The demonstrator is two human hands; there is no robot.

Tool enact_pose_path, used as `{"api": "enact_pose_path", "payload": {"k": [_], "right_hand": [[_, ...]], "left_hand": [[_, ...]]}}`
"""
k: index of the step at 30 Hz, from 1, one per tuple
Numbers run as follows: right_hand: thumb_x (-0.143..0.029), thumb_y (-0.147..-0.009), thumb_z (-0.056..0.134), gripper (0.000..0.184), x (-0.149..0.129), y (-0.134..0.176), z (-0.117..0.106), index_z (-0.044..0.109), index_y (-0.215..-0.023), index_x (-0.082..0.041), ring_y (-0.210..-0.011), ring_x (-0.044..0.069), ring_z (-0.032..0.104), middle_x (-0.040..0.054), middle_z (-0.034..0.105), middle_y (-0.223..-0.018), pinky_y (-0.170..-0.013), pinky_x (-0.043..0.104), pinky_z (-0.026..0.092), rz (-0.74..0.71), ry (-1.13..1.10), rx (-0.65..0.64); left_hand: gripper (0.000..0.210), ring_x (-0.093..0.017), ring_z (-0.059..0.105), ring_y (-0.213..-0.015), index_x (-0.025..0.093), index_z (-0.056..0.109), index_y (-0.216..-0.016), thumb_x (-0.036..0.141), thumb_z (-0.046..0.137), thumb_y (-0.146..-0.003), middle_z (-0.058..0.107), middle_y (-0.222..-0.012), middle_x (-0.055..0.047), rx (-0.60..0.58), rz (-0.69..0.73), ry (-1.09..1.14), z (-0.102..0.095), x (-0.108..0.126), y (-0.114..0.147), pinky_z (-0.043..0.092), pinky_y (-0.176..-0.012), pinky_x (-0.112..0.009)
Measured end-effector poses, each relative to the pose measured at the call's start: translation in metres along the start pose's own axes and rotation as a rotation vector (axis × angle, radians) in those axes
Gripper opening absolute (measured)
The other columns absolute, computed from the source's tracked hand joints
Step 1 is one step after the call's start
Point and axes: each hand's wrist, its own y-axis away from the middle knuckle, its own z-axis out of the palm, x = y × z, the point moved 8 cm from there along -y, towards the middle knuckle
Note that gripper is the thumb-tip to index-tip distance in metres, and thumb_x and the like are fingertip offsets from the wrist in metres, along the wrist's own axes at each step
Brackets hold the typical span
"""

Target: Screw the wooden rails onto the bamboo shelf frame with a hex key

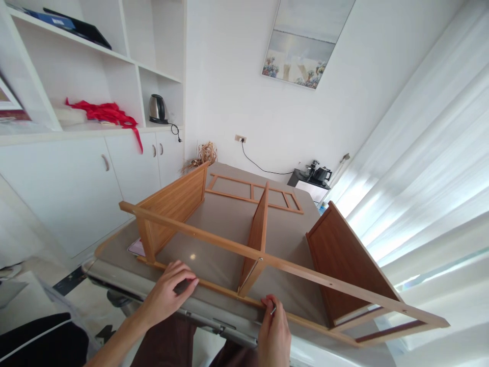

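Observation:
A wooden shelf frame lies on its side on the grey table. Its upper rail [225, 246] runs across in front of me, and the lower rail [219, 289] lies along the table's near edge. My left hand [170, 288] has its fingers and thumb curled around the lower rail, left of the middle board. Just right of the middle board [257, 229], my right hand [275, 329] is closed beside the same rail. Between its fingers shows a small metal rod [273, 309], perhaps a screw or key end. A metal fitting [261, 259] sits where the middle board meets the upper rail.
Wooden end boards stand at left [175, 204] and right [351, 260]. A separate ladder-like frame [233, 195] lies at the back of the grey table [214, 255]. White cabinets [57, 188] line the left, a curtain [439, 168] the right. A black stand [301, 178] holds a kettle.

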Motion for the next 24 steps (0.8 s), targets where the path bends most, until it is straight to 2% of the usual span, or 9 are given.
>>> {"api": "enact_pose_path", "payload": {"k": [7,10,13,15,17,20,22,24], "right_hand": [[-0.05,-0.104,0.035,0.04,-0.027,0.004,-0.006,0.065,-0.1,-0.023,-0.087,0.022,0.071,0.0075,0.074,-0.093,-0.079,0.033,0.054,-0.018,-0.053,0.083],[-0.047,-0.105,0.035,0.038,-0.033,0.004,-0.014,0.065,-0.099,-0.024,-0.085,0.02,0.071,0.0062,0.074,-0.093,-0.077,0.031,0.055,-0.003,-0.09,0.069],[-0.044,-0.105,0.037,0.035,-0.031,0.004,-0.036,0.066,-0.104,-0.024,-0.087,0.02,0.072,0.0059,0.075,-0.097,-0.077,0.03,0.055,0.011,-0.131,0.097],[-0.044,-0.104,0.04,0.033,-0.026,0.005,-0.057,0.066,-0.109,-0.023,-0.085,0.019,0.072,0.0065,0.075,-0.097,-0.076,0.029,0.055,0.012,-0.144,0.128],[-0.043,-0.103,0.044,0.033,-0.019,0.007,-0.078,0.068,-0.108,-0.022,-0.08,0.018,0.071,0.0062,0.074,-0.093,-0.073,0.028,0.055,0.009,-0.128,0.14],[-0.045,-0.101,0.048,0.033,-0.006,0.012,-0.108,0.07,-0.09,-0.022,-0.076,0.018,0.067,0.0046,0.07,-0.085,-0.071,0.027,0.053,0.004,-0.049,0.163],[-0.047,-0.101,0.048,0.036,0.007,0.017,-0.124,0.068,-0.085,-0.022,-0.077,0.018,0.067,0.0048,0.069,-0.084,-0.071,0.027,0.053,0.042,-0.037,0.163],[-0.05,-0.1,0.046,0.038,0.025,0.024,-0.134,0.068,-0.091,-0.021,-0.079,0.018,0.069,0.006,0.071,-0.088,-0.071,0.027,0.054,0.127,-0.079,0.125]], "left_hand": [[0.013,-0.015,0.062,-0.076,0.022,0.067,-0.082,0.027,0.062,-0.093,0.066,-0.078,0.001,0.039,0.035,0.014,-0.001,-0.006,-0.006,0.049,-0.079,-0.028],[0.006,-0.017,0.064,-0.079,0.023,0.066,-0.088,0.029,0.066,-0.09,0.066,-0.082,0.001,0.125,0.026,0.095,-0.008,-0.005,-0.002,0.051,-0.077,-0.029],[0.006,-0.017,0.064,-0.076,0.027,0.066,-0.093,0.032,0.066,-0.09,0.067,-0.083,0.003,0.269,-0.049,0.152,-0.011,0.008,0.009,0.052,-0.073,-0.031],[0.008,-0.018,0.066,-0.076,0.028,0.066,-0.096,0.035,0.065,-0.091,0.07,-0.087,0.003,0.328,-0.125,0.168,-0.003,0.026,0.015,0.055,-0.075,-0.032],[0.01,-0.017,0.069,-0.078,0.028,0.068,-0.098,0.035,0.066,-0.091,0.073,-0.088,0.002,0.244,-0.082,0.267,0.022,0.063,0.008,0.056,-0.074,-0.029],[0.007,-0.015,0.071,-0.073,0.026,0.068,-0.099,0.03,0.064,-0.094,0.074,-0.079,0.002,-0.008,0.043,0.54,0.078,0.133,-0.019,0.057,-0.072,-0.025],[0.011,-0.014,0.072,-0.073,0.024,0.068,-0.098,0.031,0.06,-0.097,0.076,-0.08,0.001,-0.133,0.015,0.676,0.115,0.172,-0.041,0.058,-0.074,-0.025],[0.017,-0.014,0.073,-0.079,0.022,0.068,-0.098,0.035,0.057,-0.099,0.077,-0.088,-0.001,-0.277,-0.03,0.806,0.152,0.204,-0.06,0.058,-0.077,-0.025]]}}
